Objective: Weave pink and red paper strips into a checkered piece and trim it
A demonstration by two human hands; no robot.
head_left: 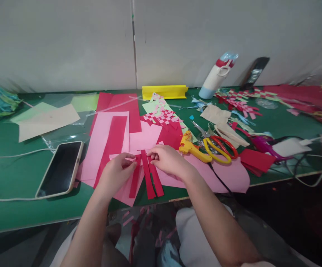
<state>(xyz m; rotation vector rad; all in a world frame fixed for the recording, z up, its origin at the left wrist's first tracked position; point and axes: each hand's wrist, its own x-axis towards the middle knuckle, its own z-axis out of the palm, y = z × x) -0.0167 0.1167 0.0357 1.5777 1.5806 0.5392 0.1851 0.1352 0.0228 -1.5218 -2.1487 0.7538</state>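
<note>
Several narrow red paper strips [148, 178] lie side by side near the table's front edge, pointing toward me. Their far ends meet a thin pink strip [114, 156] that runs crosswise. My left hand [117, 172] is closed in a pinch at the upper part of the leftmost red strip [135, 181]. On the other side, my right hand [168, 159] has its fingers curled and pinched at the top of the rightmost strip [157, 183]. Pink paper sheets [145, 137] lie beneath, and my fingers partly hide the strips' upper ends.
A phone [62, 168] lies at left. Right of my hands are a yellow glue gun [195, 150] and scissors [219, 148]. Woven red-and-pink paper pieces [163, 118] lie behind, before a yellow folded piece [165, 92]. A bottle [216, 76] stands against the wall.
</note>
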